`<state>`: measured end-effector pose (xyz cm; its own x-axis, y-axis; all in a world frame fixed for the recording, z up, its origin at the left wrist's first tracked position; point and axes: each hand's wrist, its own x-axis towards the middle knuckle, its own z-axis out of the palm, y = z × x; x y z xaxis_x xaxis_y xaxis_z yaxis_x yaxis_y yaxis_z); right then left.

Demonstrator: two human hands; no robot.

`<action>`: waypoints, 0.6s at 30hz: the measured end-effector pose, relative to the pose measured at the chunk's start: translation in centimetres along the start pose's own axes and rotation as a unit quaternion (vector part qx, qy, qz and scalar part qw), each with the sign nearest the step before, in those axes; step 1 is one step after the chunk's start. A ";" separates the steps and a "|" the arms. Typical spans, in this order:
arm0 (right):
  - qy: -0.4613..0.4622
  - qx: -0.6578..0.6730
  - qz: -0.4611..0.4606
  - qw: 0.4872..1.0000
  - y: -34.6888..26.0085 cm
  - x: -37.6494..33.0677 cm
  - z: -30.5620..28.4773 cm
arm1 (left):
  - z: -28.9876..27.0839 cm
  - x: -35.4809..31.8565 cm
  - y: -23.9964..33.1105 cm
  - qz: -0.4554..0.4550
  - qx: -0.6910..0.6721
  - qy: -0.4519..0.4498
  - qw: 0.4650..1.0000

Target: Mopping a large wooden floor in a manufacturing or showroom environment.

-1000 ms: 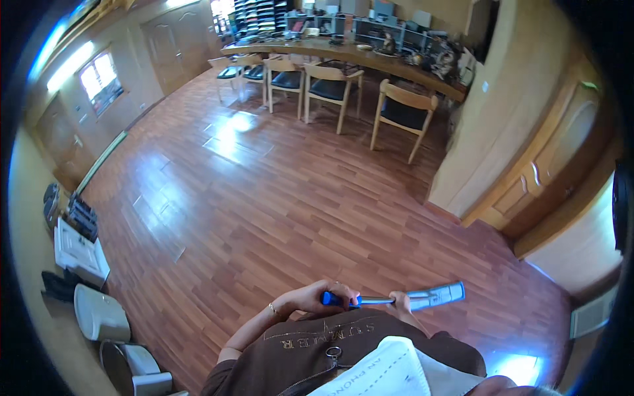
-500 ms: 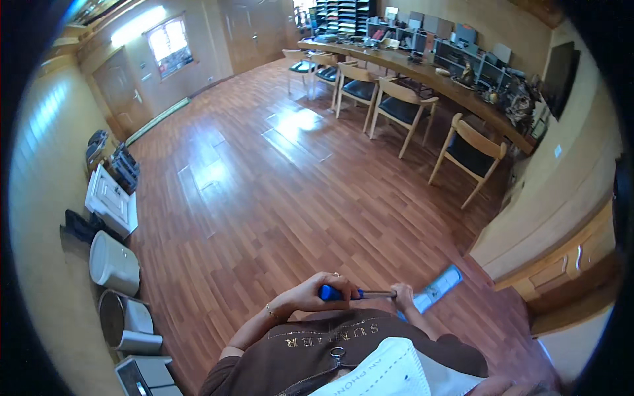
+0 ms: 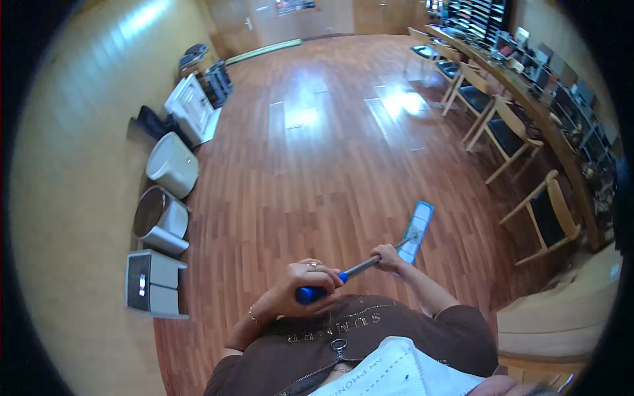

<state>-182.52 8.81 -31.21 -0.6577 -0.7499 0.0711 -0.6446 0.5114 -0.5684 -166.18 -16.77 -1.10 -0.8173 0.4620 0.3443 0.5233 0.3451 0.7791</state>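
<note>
Both arms bend in front of the chest, the left hand [image 3: 300, 285] curled tight around the blue grip end of a grey metal mop pole [image 3: 353, 269], the right hand [image 3: 388, 257] clenched farther down that pole.

Wide bare wood floor [image 3: 330, 152] ahead of the fingers [image 3: 389, 254] gripping the mop handle [image 3: 360, 267], open fwd & to their left. Mop head [image 3: 416, 231] flat on floor just beyond those fingers. Far left of left hand [image 3: 300, 284]: bins [image 3: 162, 221] & grey box [image 3: 153, 284] lined along wall. Right of the fingers: wooden chairs [image 3: 541, 211] & long desk [image 3: 548, 125], blocking that side. Raised step [image 3: 561, 310] near right, low.
</note>
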 end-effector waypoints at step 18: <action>-0.244 0.313 -0.315 0.862 -28.2 10.5 13.9 | -1.3 -12.5 11.9 0.069 0.103 0.146 0.982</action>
<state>-165.82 -19.29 -25.83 0.0880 -0.9613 0.2609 -0.3774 -0.2746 -0.8844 -150.05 -19.49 4.56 -0.7540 0.2728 0.5975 0.6466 0.4679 0.6024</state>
